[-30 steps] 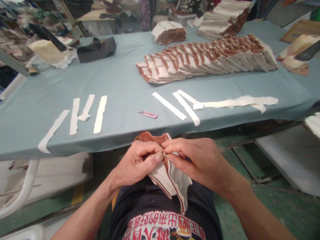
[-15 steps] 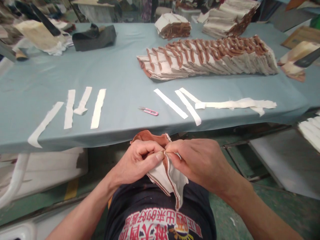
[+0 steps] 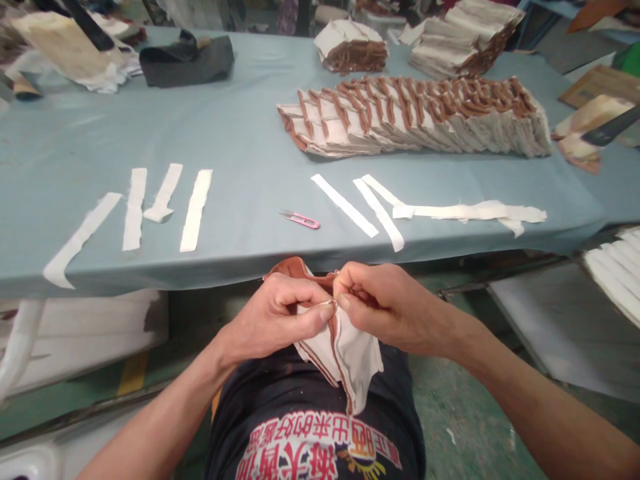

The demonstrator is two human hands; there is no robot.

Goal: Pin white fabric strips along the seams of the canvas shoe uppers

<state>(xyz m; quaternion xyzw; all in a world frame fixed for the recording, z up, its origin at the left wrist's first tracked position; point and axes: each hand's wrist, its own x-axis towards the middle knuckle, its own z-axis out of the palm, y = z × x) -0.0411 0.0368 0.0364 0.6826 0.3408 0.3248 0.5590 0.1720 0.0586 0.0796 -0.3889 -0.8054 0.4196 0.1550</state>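
Observation:
A brown and white fabric piece hangs over my lap, just off the table's front edge. My left hand pinches its upper seam between thumb and forefinger. Close beside it, my right hand has its fingers pressed together at the same seam; what lies between those fingertips is too small to tell. Pink thread snips lie on the blue-covered table in front of my hands.
White strips lie on the left of the table, more strips on the right. Behind them stretches a long row of brown and white pieces. A dark cloth band sits at the back left.
My right hand has turned and its fingers have curled in more at the seam. My left hand keeps its pinch. The view has shifted slightly.

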